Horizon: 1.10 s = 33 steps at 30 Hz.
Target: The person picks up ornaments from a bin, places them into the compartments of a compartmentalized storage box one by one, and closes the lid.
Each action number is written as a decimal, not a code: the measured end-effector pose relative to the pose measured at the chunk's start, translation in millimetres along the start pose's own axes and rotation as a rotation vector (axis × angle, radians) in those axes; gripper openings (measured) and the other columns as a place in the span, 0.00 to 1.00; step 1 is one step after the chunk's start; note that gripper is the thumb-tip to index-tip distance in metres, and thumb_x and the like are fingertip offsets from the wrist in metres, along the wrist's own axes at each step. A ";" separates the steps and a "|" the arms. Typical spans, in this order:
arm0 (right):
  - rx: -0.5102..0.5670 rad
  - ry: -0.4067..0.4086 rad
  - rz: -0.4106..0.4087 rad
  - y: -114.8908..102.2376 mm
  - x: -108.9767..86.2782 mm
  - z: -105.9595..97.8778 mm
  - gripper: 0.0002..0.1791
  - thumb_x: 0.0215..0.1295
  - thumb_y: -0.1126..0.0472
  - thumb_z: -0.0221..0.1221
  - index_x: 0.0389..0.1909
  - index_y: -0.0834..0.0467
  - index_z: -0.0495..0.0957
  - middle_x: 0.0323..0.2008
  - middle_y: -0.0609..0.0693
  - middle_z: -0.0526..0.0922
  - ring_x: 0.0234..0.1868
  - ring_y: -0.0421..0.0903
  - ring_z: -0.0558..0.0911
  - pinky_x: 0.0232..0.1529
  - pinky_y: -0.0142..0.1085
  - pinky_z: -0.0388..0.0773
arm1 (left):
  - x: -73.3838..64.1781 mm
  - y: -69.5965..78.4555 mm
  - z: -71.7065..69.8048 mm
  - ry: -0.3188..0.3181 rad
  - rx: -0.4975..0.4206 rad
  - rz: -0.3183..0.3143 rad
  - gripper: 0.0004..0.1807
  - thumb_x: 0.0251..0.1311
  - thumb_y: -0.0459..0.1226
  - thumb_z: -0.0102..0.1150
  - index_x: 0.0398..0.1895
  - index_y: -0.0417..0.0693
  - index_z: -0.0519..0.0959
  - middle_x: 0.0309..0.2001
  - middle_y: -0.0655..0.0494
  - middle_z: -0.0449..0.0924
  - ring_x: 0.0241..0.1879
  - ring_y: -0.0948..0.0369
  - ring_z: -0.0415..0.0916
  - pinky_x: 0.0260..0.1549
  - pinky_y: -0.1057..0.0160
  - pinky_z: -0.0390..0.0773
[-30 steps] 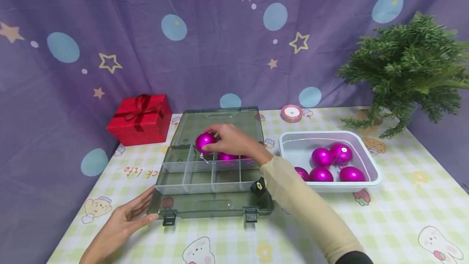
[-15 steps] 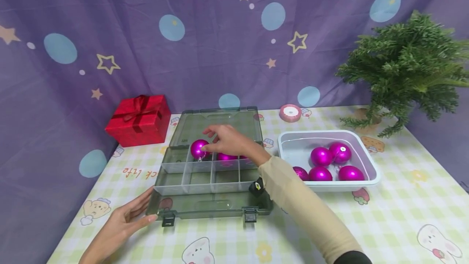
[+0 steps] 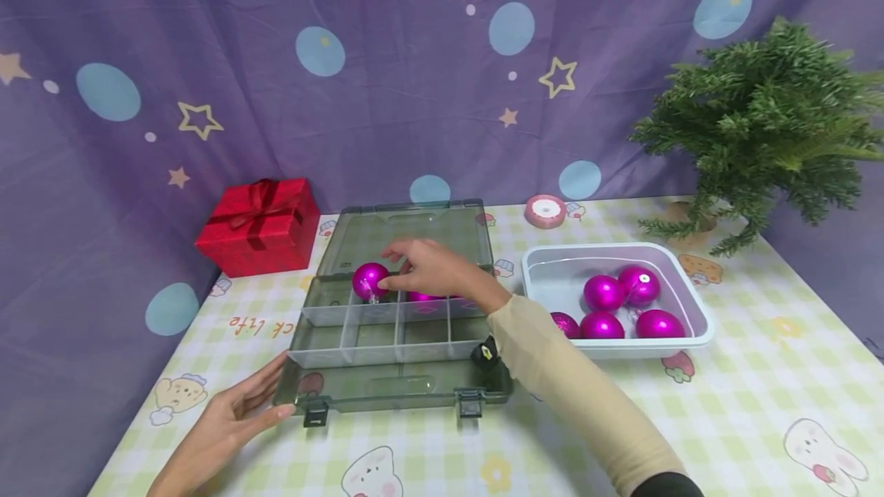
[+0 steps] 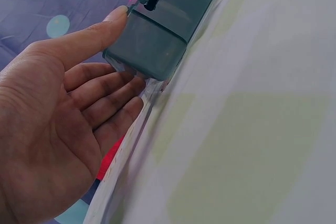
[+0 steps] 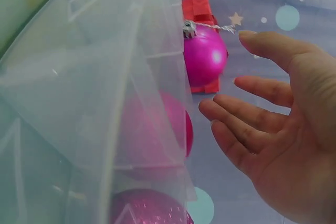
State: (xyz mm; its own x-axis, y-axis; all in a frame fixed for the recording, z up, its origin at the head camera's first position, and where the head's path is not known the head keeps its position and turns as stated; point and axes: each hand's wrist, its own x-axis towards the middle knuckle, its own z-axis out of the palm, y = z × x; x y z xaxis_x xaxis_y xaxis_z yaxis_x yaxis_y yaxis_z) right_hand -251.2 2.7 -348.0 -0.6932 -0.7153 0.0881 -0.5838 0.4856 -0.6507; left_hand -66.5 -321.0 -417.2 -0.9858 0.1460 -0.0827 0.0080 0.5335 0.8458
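Note:
A shiny magenta Christmas bauble (image 3: 370, 282) with a silver cap and clear string sits in the back row of a translucent grey compartment box (image 3: 404, 383), rising above the dividers. My right hand (image 3: 430, 268) is just right of it, thumb at its side in the head view. In the right wrist view the spread fingers (image 5: 239, 116) hold nothing. More baubles (image 5: 157, 129) sit farther right in the back row, partly hidden by the right hand. My left hand (image 3: 228, 416) rests at the box's front left corner, thumb on the edge and straight fingers (image 4: 105, 90) along the side.
A white tub (image 3: 699, 324) with several magenta baubles stands right of the box, partly behind the right sleeve. The box's lid (image 3: 407, 240) lies back. Behind are a red gift box (image 3: 258, 225), a ribbon roll (image 3: 545, 211) and a small artificial tree (image 3: 760, 121).
The right hand has lowered the bauble into the back row and let go, its fingers now spread beside it. The left hand has stayed at the box corner.

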 end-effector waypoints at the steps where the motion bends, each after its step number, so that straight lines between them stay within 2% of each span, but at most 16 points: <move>1: -0.020 -0.011 -0.005 -1.2 1.1 1.6 0.30 0.73 0.50 0.65 0.70 0.60 0.75 0.59 0.58 0.81 0.49 0.45 0.84 0.53 0.38 0.81 | 0.0 0.1 0.0 -0.001 0.000 0.001 0.42 0.70 0.43 0.67 0.80 0.38 0.59 0.76 0.41 0.60 0.62 0.83 0.60 0.56 0.81 0.70; 3: -0.056 -0.028 -0.021 -3.3 3.7 5.1 0.30 0.75 0.49 0.64 0.71 0.60 0.74 0.60 0.58 0.80 0.51 0.46 0.82 0.54 0.39 0.80 | 0.0 0.4 0.1 0.000 0.000 0.003 0.42 0.70 0.43 0.67 0.80 0.37 0.59 0.76 0.41 0.60 0.62 0.83 0.60 0.56 0.81 0.70; 7: -0.101 -0.040 -0.044 -6.8 7.6 10.4 0.29 0.76 0.51 0.62 0.71 0.60 0.74 0.65 0.57 0.77 0.63 0.50 0.77 0.62 0.39 0.77 | -0.1 0.7 1.0 0.003 -0.002 0.008 0.42 0.70 0.43 0.67 0.80 0.37 0.59 0.76 0.40 0.60 0.62 0.84 0.60 0.56 0.82 0.69; 10: -0.106 -0.040 -0.047 -7.6 8.7 12.2 0.28 0.76 0.53 0.62 0.71 0.61 0.74 0.65 0.57 0.78 0.65 0.51 0.76 0.62 0.37 0.76 | 0.2 1.1 1.7 0.003 -0.003 0.013 0.42 0.70 0.43 0.67 0.79 0.36 0.59 0.76 0.40 0.60 0.62 0.84 0.60 0.56 0.81 0.69; 13: -0.086 -0.031 -0.041 -7.4 7.2 11.9 0.27 0.76 0.54 0.63 0.70 0.62 0.75 0.61 0.57 0.80 0.57 0.48 0.80 0.55 0.34 0.79 | 0.3 1.3 1.7 0.005 0.004 0.011 0.42 0.70 0.43 0.67 0.79 0.36 0.60 0.76 0.40 0.60 0.62 0.84 0.60 0.56 0.81 0.69; 17: -0.065 -0.007 -0.043 -5.7 4.1 10.3 0.24 0.76 0.56 0.63 0.67 0.63 0.77 0.56 0.57 0.81 0.44 0.44 0.80 0.42 0.30 0.80 | 0.1 0.9 0.8 0.007 0.015 0.001 0.42 0.70 0.44 0.67 0.80 0.38 0.60 0.76 0.41 0.61 0.62 0.83 0.59 0.55 0.81 0.70; 21: -0.088 0.000 -0.053 -5.7 1.5 8.2 0.21 0.76 0.56 0.62 0.62 0.64 0.81 0.50 0.54 0.84 0.39 0.42 0.81 0.41 0.31 0.81 | 0.2 0.3 0.8 0.002 0.010 0.003 0.42 0.70 0.43 0.67 0.80 0.38 0.59 0.76 0.41 0.60 0.62 0.83 0.60 0.56 0.80 0.70; 23: -0.099 -0.007 -0.056 -6.9 0.4 6.8 0.20 0.76 0.56 0.62 0.60 0.64 0.82 0.47 0.53 0.86 0.40 0.42 0.82 0.44 0.33 0.82 | 0.5 0.2 0.9 0.004 0.009 0.001 0.42 0.70 0.43 0.67 0.80 0.38 0.60 0.76 0.41 0.61 0.63 0.81 0.60 0.55 0.81 0.70; 29: -0.069 -0.027 -0.050 -7.6 -3.0 2.6 0.20 0.76 0.56 0.62 0.60 0.65 0.81 0.50 0.56 0.87 0.49 0.46 0.85 0.53 0.37 0.83 | 2.7 0.6 0.7 0.006 0.015 -0.004 0.42 0.70 0.43 0.67 0.80 0.39 0.59 0.76 0.39 0.60 0.70 0.61 0.61 0.56 0.81 0.70; 33: -0.044 -0.035 -0.061 -6.3 -9.0 -4.6 0.20 0.76 0.55 0.62 0.61 0.64 0.80 0.50 0.56 0.87 0.50 0.45 0.85 0.54 0.37 0.82 | 1.7 1.2 0.7 0.009 0.014 -0.020 0.42 0.69 0.44 0.67 0.80 0.39 0.59 0.75 0.40 0.61 0.66 0.72 0.63 0.55 0.81 0.70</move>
State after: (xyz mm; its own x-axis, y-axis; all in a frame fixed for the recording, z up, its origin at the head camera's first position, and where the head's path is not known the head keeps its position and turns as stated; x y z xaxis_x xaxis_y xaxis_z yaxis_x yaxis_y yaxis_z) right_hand -243.2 8.4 -341.2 -0.6413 -0.7607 0.0998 -0.6429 0.4618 -0.6111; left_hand -68.0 -319.6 -416.7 -0.9872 0.1281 -0.0947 -0.0092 0.5476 0.8367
